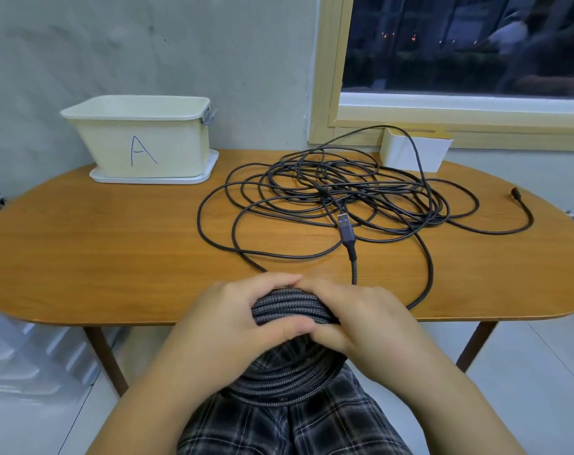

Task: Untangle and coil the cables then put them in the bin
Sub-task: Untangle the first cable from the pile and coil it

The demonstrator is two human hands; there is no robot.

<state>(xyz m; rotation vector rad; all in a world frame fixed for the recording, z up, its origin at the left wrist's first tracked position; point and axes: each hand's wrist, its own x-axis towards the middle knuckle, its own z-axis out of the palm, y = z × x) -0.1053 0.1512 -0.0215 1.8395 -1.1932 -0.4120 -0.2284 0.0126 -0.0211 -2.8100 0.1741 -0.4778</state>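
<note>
A coil of thick braided grey cable (290, 308) sits at the table's front edge, gripped from both sides by my left hand (233, 318) and my right hand (364, 318). Its lower loops hang over my lap. The cable's USB plug (344, 226) sticks out onto the table past my hands. A thin black cable (338, 188) lies in a loose tangle on the right half of the table, one end (515, 193) at the far right. The cream bin (141, 139) marked "A" stands on a white tray at the back left.
A small white holder (413, 152) stands at the back right against the window sill, with the thin cable looping over it. The wooden table (98, 244) has bare surface on its left half. A wall and window are behind.
</note>
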